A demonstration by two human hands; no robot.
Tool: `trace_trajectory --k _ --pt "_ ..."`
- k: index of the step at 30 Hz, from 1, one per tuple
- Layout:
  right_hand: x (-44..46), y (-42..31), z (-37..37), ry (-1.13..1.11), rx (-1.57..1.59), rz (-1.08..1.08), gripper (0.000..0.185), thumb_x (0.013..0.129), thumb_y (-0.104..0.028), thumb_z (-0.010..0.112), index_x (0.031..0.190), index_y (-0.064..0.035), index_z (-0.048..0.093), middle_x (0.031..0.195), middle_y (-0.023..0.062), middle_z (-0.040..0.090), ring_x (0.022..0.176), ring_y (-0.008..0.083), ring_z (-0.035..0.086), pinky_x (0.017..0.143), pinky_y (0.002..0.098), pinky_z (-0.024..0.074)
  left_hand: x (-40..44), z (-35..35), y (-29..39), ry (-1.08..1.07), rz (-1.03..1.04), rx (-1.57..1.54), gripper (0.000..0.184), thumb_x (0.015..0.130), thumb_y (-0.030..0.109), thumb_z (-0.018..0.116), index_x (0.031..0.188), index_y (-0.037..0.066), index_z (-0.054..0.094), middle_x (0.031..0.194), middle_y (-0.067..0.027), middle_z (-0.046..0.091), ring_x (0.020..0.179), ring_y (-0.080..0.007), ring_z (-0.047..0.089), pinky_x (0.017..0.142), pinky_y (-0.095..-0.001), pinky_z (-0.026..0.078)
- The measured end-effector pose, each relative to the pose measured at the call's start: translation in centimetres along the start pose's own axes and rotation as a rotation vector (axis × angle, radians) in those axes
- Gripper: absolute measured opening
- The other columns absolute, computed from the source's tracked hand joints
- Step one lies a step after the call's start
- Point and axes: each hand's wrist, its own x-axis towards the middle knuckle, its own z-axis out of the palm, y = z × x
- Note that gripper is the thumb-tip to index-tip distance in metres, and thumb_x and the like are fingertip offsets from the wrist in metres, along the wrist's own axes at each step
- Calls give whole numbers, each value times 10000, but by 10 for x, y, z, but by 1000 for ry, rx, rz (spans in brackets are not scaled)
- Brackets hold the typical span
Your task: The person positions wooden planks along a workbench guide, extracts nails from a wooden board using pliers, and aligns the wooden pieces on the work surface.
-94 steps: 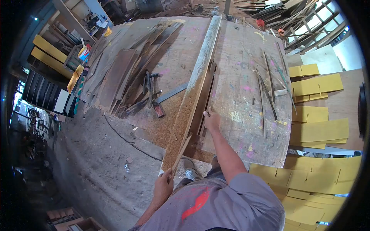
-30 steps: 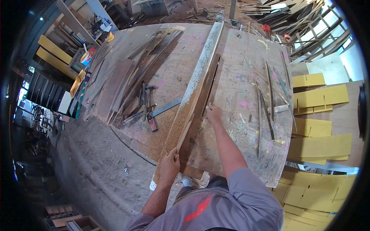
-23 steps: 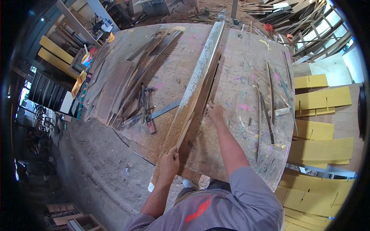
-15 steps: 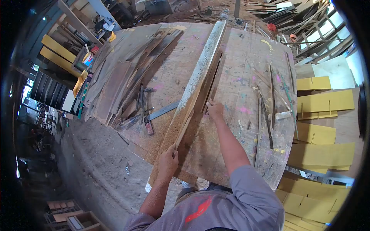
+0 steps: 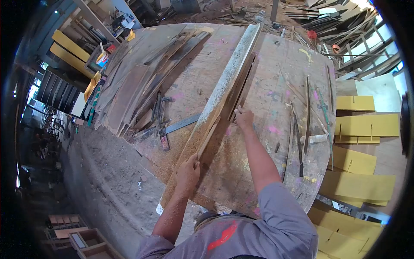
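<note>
Since the earliest frame, the left hand (image 5: 188,171) and the thin wooden strip (image 5: 209,137) have moved forward from the near end of the long, sawdust-strewn board (image 5: 201,128). The left fingers now pinch the strip's near end, and it lies along the board's right edge over the worktable (image 5: 276,82); the right hand (image 5: 244,118) is beside the board, fingers curled, though whether they grip anything I cannot tell.

Grey short-sleeved shirt (image 5: 263,235), slanting bright red mark on its front, bare hands
</note>
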Motion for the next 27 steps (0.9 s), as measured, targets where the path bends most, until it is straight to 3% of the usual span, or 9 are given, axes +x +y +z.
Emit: trace_trajectory --k 10,12,14,16,19,24,26,27 --pt "33 -15 -12 -13 65 56 289 1032 -215 718 1267 -57 774 689 107 738 514 181 695 483 335 573 28 12 24 39 -31 76 404 997 222 652 1377 86 676 1157 -235 751 1090 -442 709 954 -530 551" --pt "63 28 5 36 -44 -94 307 1033 -209 717 1294 -54 761 699 109 741 520 182 701 476 332 568 34 11 30 22 -47 71 406 997 222 652 1381 92 675 1168 -236 747 1098 -438 707 957 -530 550" --pt "67 27 6 37 -22 -75 334 1034 -203 714 1328 -47 741 716 113 747 525 183 706 469 328 565 40 8 39 -12 -69 61 408 1000 222 649 1387 97 674 1184 -237 743 1107 -436 705 963 -529 548" --pt "45 -24 -16 -10 131 111 370 1036 -197 710 1369 -35 713 742 116 756 530 184 711 464 326 565 47 11 39 -7 -64 39 401 1002 208 643 1384 89 675 1205 -240 737 1122 -433 702 964 -526 547" --pt "48 -38 -22 -7 168 176 452 998 -304 712 1391 -81 703 1055 219 794 675 289 771 731 399 622 65 25 37 23 -16 59 397 1013 188 635 1394 78 659 1188 -255 724 1087 -456 697 950 -538 552" --pt "91 4 -12 63 -36 -22 564 946 -355 735 1407 -35 678 1172 262 758 994 372 765 949 449 582 88 25 42 38 44 23 393 1016 175 629 1395 75 654 1160 -250 724 1070 -464 695 939 -541 556" --pt "100 3 -11 99 -108 -109 564 935 -334 743 1390 -6 682 1115 255 764 921 361 759 854 437 585 86 20 42 59 70 3 385 1016 176 627 1386 73 660 1161 -250 725 1069 -462 696 934 -542 556" --pt "101 1 -11 119 -147 -142 545 935 -304 748 1374 13 687 1031 241 779 787 337 764 720 417 602 84 15 44 56 61 1 393 1004 149 629 1384 55 661 1201 -256 719 1108 -456 693 961 -519 553"
